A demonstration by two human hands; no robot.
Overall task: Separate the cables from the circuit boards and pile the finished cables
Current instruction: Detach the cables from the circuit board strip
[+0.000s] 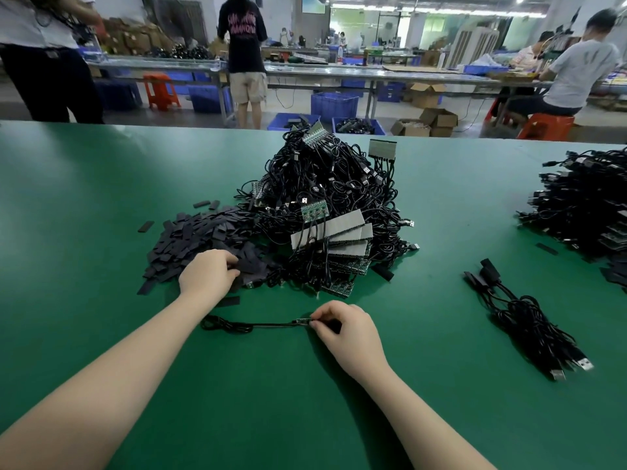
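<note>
the right hand [344, 329] pinches the board end of one loose cable [237, 325], which lies flat on the green table [101, 198] in front of the person, its far end coiled under the left forearm. the left hand [208, 273] reaches into the strips [200, 239], a heap of flat black pieces just left of the big pile [332, 205]; its fingers curl onto one or more of them, though how many cannot be told. the big pile is a tangle of cables and boards [315, 210], most not yet separated. finished cables lie in a small bundle [522, 313] to the right, with a larger stack [583, 201] at the table's right edge.

risks from here, as i judge them:

- the left hand may lift several strips at once, since they lie overlapped and loose; extras would drop onto the table or into the pile.
- the pinch on the cable's tip is small and near the end. a pull against the coil, which the forearm may be pressing down, could slip the tip out of the fingers.
- the forearm crossing the coil could drag it as the hand draws back, pulling the cable askew.
- the pile's edge sits close to both hands; a snagged loop could tug neighbouring cables and boards down the slope toward the working spot.
- the loose cable could get mixed back into the unsorted edge if it is set down short of the bundle.
</note>
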